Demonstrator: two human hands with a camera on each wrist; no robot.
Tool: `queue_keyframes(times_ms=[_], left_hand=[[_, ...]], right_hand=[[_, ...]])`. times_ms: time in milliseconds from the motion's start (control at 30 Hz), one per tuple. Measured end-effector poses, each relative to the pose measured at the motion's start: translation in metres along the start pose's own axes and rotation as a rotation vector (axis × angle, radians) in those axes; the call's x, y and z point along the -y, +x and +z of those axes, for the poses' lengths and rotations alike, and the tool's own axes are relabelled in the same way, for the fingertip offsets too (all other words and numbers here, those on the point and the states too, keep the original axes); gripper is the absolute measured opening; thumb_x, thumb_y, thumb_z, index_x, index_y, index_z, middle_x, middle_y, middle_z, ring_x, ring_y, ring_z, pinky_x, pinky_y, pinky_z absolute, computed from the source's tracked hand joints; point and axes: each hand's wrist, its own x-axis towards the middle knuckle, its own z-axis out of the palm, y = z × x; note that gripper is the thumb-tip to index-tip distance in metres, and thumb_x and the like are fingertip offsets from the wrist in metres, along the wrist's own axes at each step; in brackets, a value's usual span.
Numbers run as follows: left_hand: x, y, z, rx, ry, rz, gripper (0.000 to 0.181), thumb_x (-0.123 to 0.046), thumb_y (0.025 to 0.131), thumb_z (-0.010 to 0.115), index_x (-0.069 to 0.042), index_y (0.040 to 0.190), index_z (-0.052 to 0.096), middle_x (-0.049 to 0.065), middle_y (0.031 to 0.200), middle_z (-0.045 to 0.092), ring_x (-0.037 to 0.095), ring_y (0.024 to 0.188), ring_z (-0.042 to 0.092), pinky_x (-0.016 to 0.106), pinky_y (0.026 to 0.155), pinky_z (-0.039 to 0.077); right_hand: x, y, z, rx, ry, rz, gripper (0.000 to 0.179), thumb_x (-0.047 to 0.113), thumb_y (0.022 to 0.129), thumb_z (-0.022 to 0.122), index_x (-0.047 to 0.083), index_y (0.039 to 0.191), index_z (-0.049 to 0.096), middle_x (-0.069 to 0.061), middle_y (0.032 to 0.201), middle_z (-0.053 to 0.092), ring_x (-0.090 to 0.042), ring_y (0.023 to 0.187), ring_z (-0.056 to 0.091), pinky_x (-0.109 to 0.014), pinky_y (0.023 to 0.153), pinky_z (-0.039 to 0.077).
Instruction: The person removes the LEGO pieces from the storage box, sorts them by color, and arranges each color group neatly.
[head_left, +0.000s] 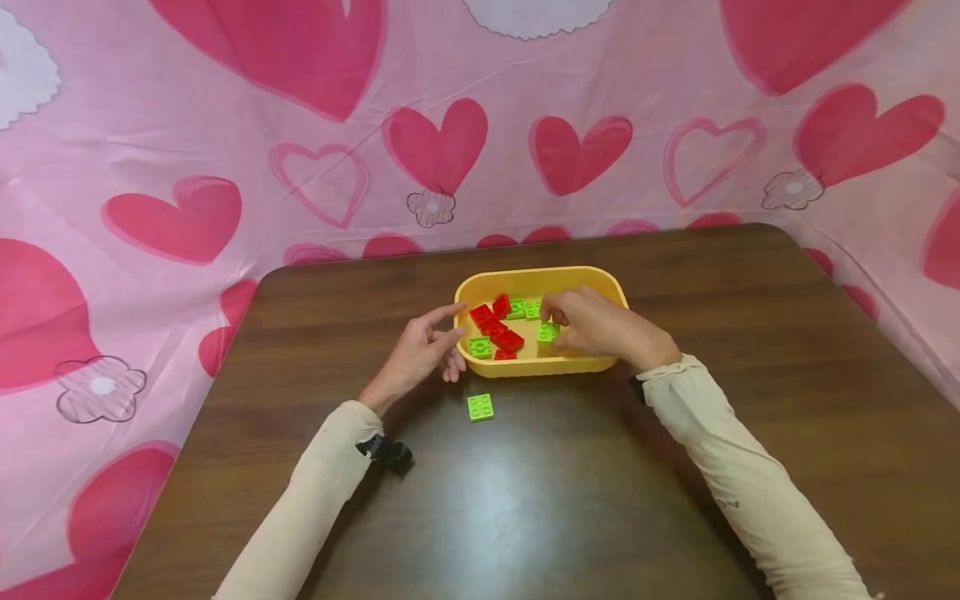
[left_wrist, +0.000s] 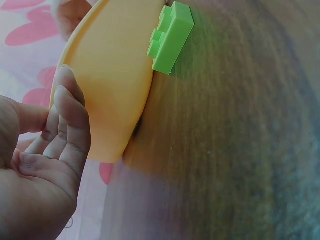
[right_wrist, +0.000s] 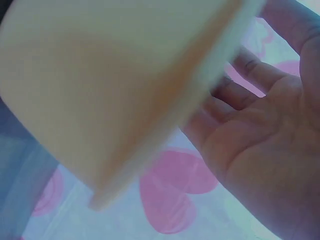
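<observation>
My left hand [head_left: 420, 348] is at the left end of the bin [head_left: 540, 366], thumb and fingers apart. My right hand [head_left: 600, 323] meets a green brick [head_left: 548, 331] inside the bin's right half; I cannot tell if I'm pinching it. A loose brick [head_left: 480, 407] lies before the bin.

Tray [head_left: 525, 367] on table [head_left: 450, 525], toward the far edge, with blocks [head_left: 507, 339] inside. Left hand [head_left: 420, 352] at its left end, right hand [head_left: 600, 325] over its right half. Single block [head_left: 480, 407] just before it. Cloth [head_left: 510, 221] behind table.
</observation>
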Motion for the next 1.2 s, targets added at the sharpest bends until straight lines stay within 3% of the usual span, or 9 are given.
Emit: queue_keyframes(times_ms=[267,467,600,733,967,1200], left_hand=[[0.002,0.001,0.001,0.011,-0.009,0.007,0.050,-0.010,0.102,0.056,-0.007,0.150,0.041,0.022,0.074,0.068,0.030,0.053,0.064,0.035,0.055,0.059],[0.000,0.000,-0.001,-0.002,0.010,0.011,0.050,-0.011,0.102,0.057,-0.007,0.150,0.042,0.019,0.073,0.068,0.032,0.054,0.064,0.037,0.055,0.059],[-0.001,0.001,-0.002,-0.006,0.021,0.022,0.050,-0.012,0.102,0.057,-0.007,0.150,0.041,0.019,0.074,0.069,0.034,0.055,0.064,0.037,0.056,0.060],[-0.001,0.002,-0.003,-0.025,0.028,0.024,0.050,-0.013,0.102,0.057,-0.007,0.149,0.042,0.019,0.074,0.068,0.033,0.054,0.064,0.035,0.056,0.059],[-0.001,0.003,-0.005,-0.026,0.040,0.000,0.051,-0.013,0.102,0.057,-0.009,0.151,0.041,0.021,0.075,0.068,0.034,0.055,0.064,0.036,0.057,0.059],[0.001,0.003,-0.006,-0.021,0.036,-0.013,0.052,-0.014,0.102,0.057,-0.010,0.152,0.040,0.022,0.077,0.068,0.039,0.057,0.063,0.037,0.057,0.059]], right_hand=[[0.019,-0.023,-0.006,-0.078,0.026,-0.026,0.032,0.014,0.079,0.084,0.006,0.105,0.067,-0.003,0.091,0.064,-0.026,0.088,0.058,-0.037,0.080,0.053],[0.045,-0.036,-0.003,-0.143,-0.008,-0.112,0.036,0.017,0.078,0.085,0.008,0.109,0.068,-0.003,0.100,0.067,-0.024,0.092,0.061,-0.038,0.086,0.055],[0.058,-0.037,0.007,-0.117,-0.003,-0.166,0.039,0.017,0.079,0.085,0.009,0.113,0.067,-0.002,0.105,0.067,-0.020,0.092,0.062,-0.032,0.085,0.057],[0.065,-0.035,0.018,-0.065,0.008,-0.192,0.037,0.015,0.079,0.085,0.010,0.112,0.067,0.001,0.100,0.064,-0.018,0.084,0.059,-0.024,0.077,0.055],[0.068,-0.028,0.037,0.031,-0.004,-0.199,0.033,0.008,0.080,0.082,0.009,0.110,0.067,0.002,0.093,0.060,-0.014,0.082,0.053,-0.024,0.075,0.053],[0.070,-0.024,0.057,0.010,-0.056,-0.261,0.028,-0.002,0.082,0.076,0.008,0.105,0.063,0.000,0.088,0.056,-0.015,0.080,0.052,-0.025,0.071,0.050]])
